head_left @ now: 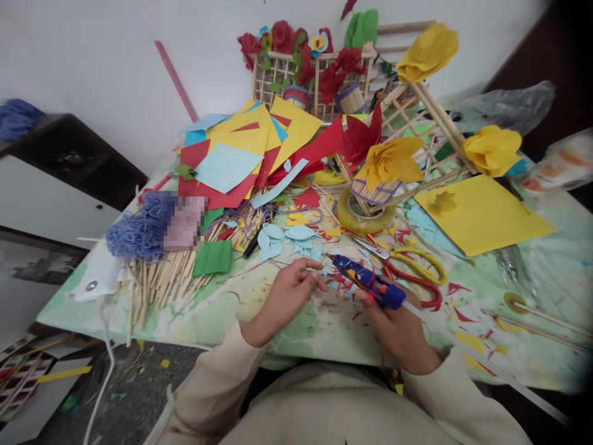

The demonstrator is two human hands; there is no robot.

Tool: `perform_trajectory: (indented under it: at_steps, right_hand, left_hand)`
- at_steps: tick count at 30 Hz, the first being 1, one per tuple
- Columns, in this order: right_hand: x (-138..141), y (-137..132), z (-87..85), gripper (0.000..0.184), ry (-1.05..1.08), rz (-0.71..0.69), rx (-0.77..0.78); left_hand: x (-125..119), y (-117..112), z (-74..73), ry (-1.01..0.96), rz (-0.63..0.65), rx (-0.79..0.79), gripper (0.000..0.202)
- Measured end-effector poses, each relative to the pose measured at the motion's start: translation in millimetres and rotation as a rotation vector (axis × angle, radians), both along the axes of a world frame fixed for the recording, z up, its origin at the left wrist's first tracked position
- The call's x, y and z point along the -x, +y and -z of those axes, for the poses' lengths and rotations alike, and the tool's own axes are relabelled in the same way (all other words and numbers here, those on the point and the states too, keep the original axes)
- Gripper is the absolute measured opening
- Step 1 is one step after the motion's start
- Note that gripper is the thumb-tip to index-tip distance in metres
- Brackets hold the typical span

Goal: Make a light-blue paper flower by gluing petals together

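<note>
green patterned table, strewn with paper scraps, meets a white wall. right hand clenches a blue glue gun over the near edge; left hand curls beside its nozzle, grip unclear.

The scene is taken by a single camera worn on the head, aimed forward and down. The left hand and right hand are caught close, low in the middle. The table is spread beyond them, up to the wall.
</note>
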State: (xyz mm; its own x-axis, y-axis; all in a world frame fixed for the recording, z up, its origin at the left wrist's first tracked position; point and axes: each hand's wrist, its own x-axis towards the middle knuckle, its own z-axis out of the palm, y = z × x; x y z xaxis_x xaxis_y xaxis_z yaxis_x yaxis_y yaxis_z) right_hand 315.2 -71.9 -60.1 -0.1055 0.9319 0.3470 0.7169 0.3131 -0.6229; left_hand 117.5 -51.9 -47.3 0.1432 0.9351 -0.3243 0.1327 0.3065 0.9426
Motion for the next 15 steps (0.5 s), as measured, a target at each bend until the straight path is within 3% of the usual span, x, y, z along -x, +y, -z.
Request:
perform_trajectory:
  at_steps: [6, 15]
  right_hand:
    - [-0.2, 0.2, 1.3, 0.032, -0.005, -0.018, -0.059]
    - [-0.9, -1.3, -1.6, 0.031, -0.044, -0.019, -0.01]
  left_hand:
    - [0.9, -0.1, -0.2, 0.005, -0.012, -0.003, 0.029]
    - [1.4, 0.2, -0.6, 0.012, -0.012, -0.024, 0.028]
